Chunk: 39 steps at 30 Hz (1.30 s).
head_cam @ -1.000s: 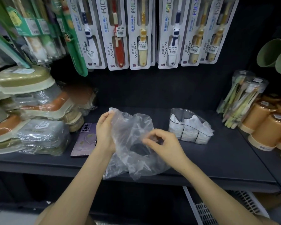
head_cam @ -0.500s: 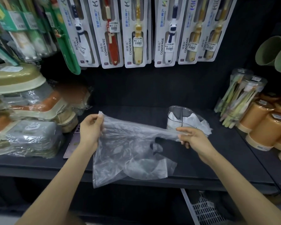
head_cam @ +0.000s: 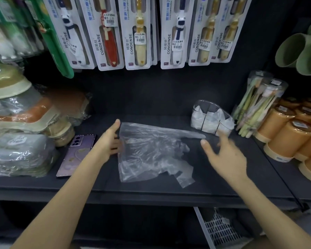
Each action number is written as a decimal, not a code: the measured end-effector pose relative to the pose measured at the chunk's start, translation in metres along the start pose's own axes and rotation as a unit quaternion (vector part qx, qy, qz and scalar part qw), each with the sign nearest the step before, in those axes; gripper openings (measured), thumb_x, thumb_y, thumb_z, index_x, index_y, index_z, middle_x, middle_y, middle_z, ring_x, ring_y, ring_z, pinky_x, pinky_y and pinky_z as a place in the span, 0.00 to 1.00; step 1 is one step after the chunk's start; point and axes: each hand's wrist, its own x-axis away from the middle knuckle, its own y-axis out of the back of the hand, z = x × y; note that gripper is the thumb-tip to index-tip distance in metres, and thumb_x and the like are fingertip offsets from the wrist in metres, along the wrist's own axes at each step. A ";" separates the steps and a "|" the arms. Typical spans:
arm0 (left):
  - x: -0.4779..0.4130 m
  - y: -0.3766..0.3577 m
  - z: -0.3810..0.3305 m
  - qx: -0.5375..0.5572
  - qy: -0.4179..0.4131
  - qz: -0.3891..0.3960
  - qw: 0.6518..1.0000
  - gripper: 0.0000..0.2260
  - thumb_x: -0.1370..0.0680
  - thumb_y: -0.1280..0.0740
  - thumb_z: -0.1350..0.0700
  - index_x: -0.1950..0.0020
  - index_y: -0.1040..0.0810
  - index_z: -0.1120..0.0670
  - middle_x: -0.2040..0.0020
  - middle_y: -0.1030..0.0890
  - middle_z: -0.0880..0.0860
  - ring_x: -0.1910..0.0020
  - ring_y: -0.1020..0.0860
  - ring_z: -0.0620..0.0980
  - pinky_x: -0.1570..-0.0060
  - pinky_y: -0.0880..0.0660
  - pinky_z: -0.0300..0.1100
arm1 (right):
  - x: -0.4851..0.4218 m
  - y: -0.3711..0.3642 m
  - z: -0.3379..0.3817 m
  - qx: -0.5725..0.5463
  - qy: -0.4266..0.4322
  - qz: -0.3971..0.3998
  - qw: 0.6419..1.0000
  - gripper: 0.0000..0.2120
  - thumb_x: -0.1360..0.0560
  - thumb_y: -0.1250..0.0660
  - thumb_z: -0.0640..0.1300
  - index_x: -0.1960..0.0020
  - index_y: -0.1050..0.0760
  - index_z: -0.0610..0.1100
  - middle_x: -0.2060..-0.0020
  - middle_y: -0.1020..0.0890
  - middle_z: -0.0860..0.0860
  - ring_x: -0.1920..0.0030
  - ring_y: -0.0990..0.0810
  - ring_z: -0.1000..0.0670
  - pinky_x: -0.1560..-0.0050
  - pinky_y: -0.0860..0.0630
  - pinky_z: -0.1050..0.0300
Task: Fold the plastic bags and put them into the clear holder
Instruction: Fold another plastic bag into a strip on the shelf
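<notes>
A clear, crinkled plastic bag (head_cam: 151, 151) lies spread on the dark shelf (head_cam: 151, 193), its handles pointing right. My left hand (head_cam: 109, 141) is at the bag's left edge, fingers extended and touching it. My right hand (head_cam: 224, 155) hovers just right of the bag with fingers spread, holding nothing, slightly blurred. The clear holder (head_cam: 212, 119) stands at the back right of the shelf, with several folded white bags in its compartments.
A purple phone (head_cam: 75, 155) lies face down left of my left hand. Wrapped soap dishes (head_cam: 22, 130) are stacked at the far left. Orange cups (head_cam: 291, 141) and a toothbrush pack (head_cam: 258, 103) crowd the right. Carded toothbrushes (head_cam: 138, 33) hang above.
Both hands had the bag stretched in the air between them; now it lies flat on the shelf. My right hand has let go and my left has opened at its edge.
</notes>
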 end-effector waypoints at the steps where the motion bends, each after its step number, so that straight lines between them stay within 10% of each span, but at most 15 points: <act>1: 0.007 0.002 0.006 -0.082 -0.024 -0.031 0.996 0.24 0.23 0.37 0.37 0.49 0.27 0.60 0.52 0.23 0.59 0.54 0.23 0.56 0.49 0.23 0.51 | 0.013 -0.003 0.001 -0.006 0.014 0.047 0.999 0.32 0.26 0.47 0.69 0.31 0.31 0.50 0.47 0.21 0.49 0.45 0.22 0.45 0.50 0.26 0.51; 5: 0.043 0.012 0.035 -0.262 -0.060 -0.033 0.963 0.22 0.21 0.35 0.45 0.65 0.27 0.61 0.68 0.22 0.59 0.70 0.23 0.55 0.63 0.20 0.48 | 0.041 -0.023 0.000 -0.020 0.090 0.172 0.981 0.31 0.30 0.47 0.72 0.47 0.19 0.51 0.53 0.23 0.53 0.49 0.24 0.51 0.50 0.28 0.57; 9: 0.067 0.013 0.053 -0.152 -0.046 0.019 0.987 0.09 0.22 0.31 0.59 0.59 0.27 0.61 0.68 0.25 0.58 0.72 0.26 0.50 0.74 0.23 0.39 | 0.048 -0.034 0.005 -0.033 0.134 0.136 0.981 0.05 0.27 0.30 0.53 0.58 0.22 0.52 0.56 0.25 0.54 0.52 0.25 0.51 0.48 0.32 0.60; 13: 0.069 0.018 0.060 -0.046 -0.049 0.026 0.997 0.11 0.23 0.33 0.68 0.44 0.31 0.61 0.67 0.24 0.59 0.73 0.26 0.49 0.76 0.26 0.35 | 0.049 -0.027 -0.002 -0.064 0.114 0.121 0.984 0.11 0.27 0.28 0.45 0.66 0.26 0.52 0.61 0.22 0.54 0.57 0.23 0.53 0.52 0.28 0.61; 18: 0.061 0.035 0.055 -0.062 -0.064 0.023 0.996 0.12 0.24 0.31 0.66 0.42 0.29 0.61 0.69 0.22 0.56 0.80 0.27 0.39 0.79 0.32 0.30 | 0.033 0.012 -0.017 -0.353 -0.047 0.216 0.909 0.07 0.26 0.31 0.33 0.59 0.27 0.40 0.70 0.18 0.46 0.70 0.23 0.50 0.72 0.28 0.64; 25: 0.057 0.030 0.062 -0.032 -0.014 0.066 0.997 0.12 0.23 0.33 0.66 0.40 0.28 0.63 0.66 0.24 0.55 0.79 0.27 0.41 0.80 0.35 0.30 | 0.021 0.028 -0.030 -0.314 -0.155 0.299 0.888 0.10 0.22 0.34 0.46 0.45 0.25 0.42 0.62 0.17 0.43 0.67 0.20 0.50 0.71 0.25 0.60; 34: 0.055 0.030 0.063 0.006 -0.010 0.052 0.999 0.05 0.24 0.32 0.67 0.50 0.26 0.60 0.65 0.25 0.55 0.78 0.28 0.41 0.80 0.36 0.30 | 0.047 -0.003 -0.019 -0.069 0.056 0.172 0.981 0.09 0.28 0.27 0.52 0.64 0.21 0.51 0.66 0.20 0.56 0.63 0.23 0.56 0.65 0.31 0.62; 39: 0.053 0.036 0.064 0.019 0.003 0.059 0.998 0.06 0.23 0.33 0.67 0.51 0.27 0.59 0.61 0.24 0.55 0.74 0.30 0.44 0.80 0.36 0.30 | 0.048 0.003 -0.008 -0.380 -0.031 0.185 0.906 0.11 0.25 0.30 0.41 0.63 0.28 0.40 0.66 0.19 0.46 0.63 0.19 0.50 0.65 0.22 0.59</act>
